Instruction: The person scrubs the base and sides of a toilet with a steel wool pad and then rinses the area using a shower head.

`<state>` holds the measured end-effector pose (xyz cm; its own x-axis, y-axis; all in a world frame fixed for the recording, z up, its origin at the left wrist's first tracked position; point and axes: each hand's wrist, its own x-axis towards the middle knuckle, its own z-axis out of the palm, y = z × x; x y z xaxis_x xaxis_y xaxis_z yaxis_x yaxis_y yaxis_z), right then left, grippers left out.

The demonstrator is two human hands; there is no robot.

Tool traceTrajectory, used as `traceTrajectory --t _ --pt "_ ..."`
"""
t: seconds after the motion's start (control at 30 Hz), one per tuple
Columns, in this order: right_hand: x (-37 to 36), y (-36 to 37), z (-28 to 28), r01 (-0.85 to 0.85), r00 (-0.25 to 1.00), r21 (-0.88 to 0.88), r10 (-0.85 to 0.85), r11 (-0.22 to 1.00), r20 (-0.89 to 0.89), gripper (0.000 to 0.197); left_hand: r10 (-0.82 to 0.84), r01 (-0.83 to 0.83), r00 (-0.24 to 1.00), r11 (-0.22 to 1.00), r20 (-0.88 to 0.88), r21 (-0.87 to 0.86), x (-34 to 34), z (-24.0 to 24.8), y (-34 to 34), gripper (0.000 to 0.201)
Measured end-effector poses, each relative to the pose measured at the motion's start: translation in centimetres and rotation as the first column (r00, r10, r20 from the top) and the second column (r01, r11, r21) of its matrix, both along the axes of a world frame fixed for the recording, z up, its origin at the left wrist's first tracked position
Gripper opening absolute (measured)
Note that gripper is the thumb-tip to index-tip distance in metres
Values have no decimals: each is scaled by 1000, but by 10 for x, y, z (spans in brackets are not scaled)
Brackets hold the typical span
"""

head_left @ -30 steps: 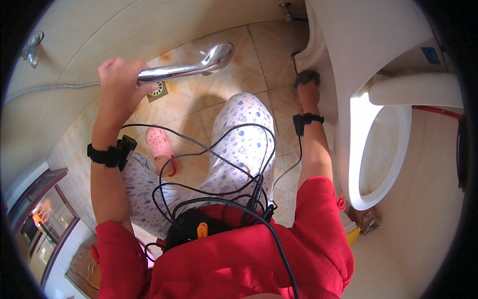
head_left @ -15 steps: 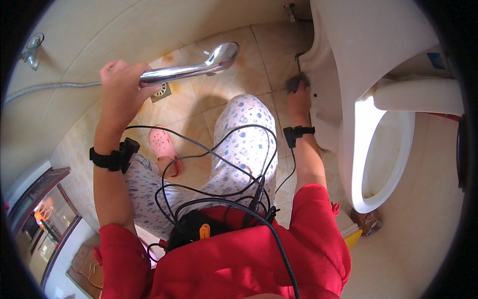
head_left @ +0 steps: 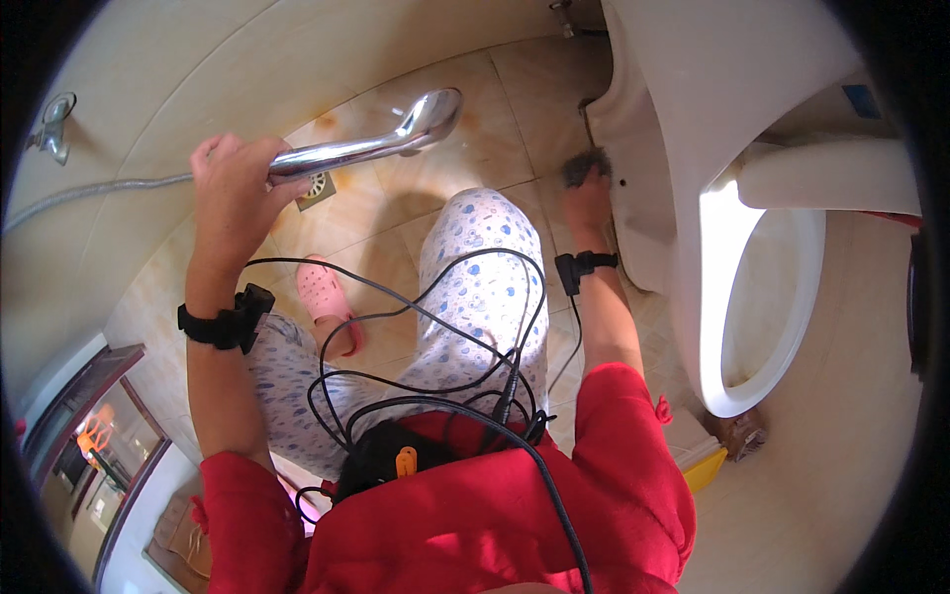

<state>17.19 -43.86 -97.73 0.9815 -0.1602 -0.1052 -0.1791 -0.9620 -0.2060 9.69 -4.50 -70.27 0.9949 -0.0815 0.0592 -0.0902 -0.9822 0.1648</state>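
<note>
My left hand (head_left: 234,193) is wrapped round the handle of a chrome shower head (head_left: 341,155), whose broad end points right, above the tiled floor. A grey hose (head_left: 104,188) runs from that hand to the left. On the right, my right hand (head_left: 589,206) grips a dark grey scouring pad (head_left: 586,166). The pad is close beside the lower side of the white toilet base (head_left: 638,188); whether it touches the base or the floor I cannot tell. My fingertips are partly hidden by the pad.
The toilet seat (head_left: 727,391) is to the right. A round floor drain (head_left: 316,186) lies below the shower head. A metal tap (head_left: 54,129) sticks out of the left wall. Black cables (head_left: 426,297) loop across my lap. Beneath the toilet stands a yellow-edged box (head_left: 705,469).
My right hand and the pad have moved slightly left, a little away from the toilet base. My left hand and the shower head have shifted slightly left. The view has shifted a little.
</note>
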Motion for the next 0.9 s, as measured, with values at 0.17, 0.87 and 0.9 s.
traceTrajectory --t 0.17,0.87,0.9 --pt "41 -21 13 24 1000 -35 -23 999 21 41 -24 24 1000 1000 -14 13 1 -5 4 27" --pt "-10 -48 -51 -314 874 -312 145 897 -464 23 -31 30 999 999 26 38 -16 2 17 26" --pt "-6 -42 -56 -308 865 -195 188 931 -465 22 -38 36 996 999 78 33 -17 2 17 25"
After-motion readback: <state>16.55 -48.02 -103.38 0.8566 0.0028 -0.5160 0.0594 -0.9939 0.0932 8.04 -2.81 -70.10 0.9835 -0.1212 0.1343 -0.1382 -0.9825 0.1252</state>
